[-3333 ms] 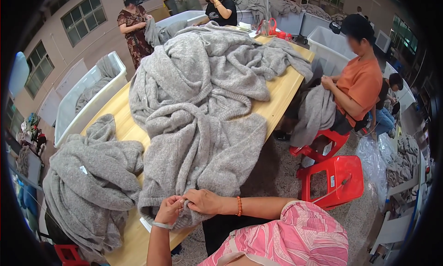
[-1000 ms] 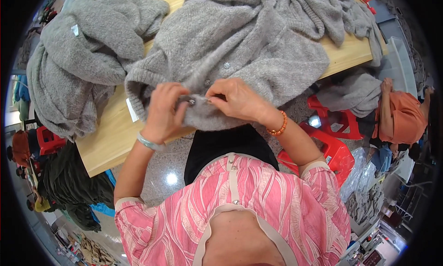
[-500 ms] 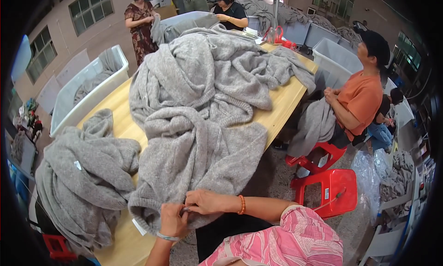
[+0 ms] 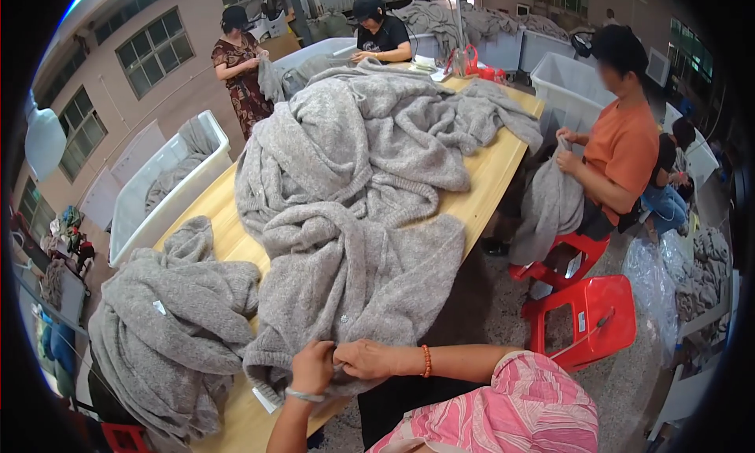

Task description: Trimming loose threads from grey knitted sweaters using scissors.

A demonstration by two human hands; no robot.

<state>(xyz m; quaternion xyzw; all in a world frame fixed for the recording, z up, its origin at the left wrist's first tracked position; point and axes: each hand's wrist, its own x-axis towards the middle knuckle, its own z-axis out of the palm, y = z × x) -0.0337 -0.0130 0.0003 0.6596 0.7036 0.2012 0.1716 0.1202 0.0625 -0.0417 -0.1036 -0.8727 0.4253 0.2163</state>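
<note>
A grey knitted cardigan (image 4: 377, 272) with a small button lies at the table's near edge, its ribbed border toward me. My left hand (image 4: 313, 368) and my right hand (image 4: 368, 359) meet at that near edge, fingers closed in a pinch on the knit. What lies between the fingertips is mostly hidden. A white label (image 4: 266, 400) pokes out beneath the ribbing beside my left wrist. Farther up is a big heap of grey knitwear (image 4: 330, 130). Left of the cardigan, another grey knit pile (image 4: 169, 327) hangs over the table side, a small white tag on it.
The wooden table (image 4: 491, 185) stretches away from me. White bins (image 4: 130, 225) stand along its left and far right (image 4: 566, 87). A red stool (image 4: 621, 319) is at my right. A co-worker in an orange shirt (image 4: 621, 150) sits beyond it with grey knitwear; two more people work at the back.
My view has shifted, so the scene sits lower and more to the right. My hands stay together at the cardigan's edge. The co-worker in orange has lifted the knitwear a little.
</note>
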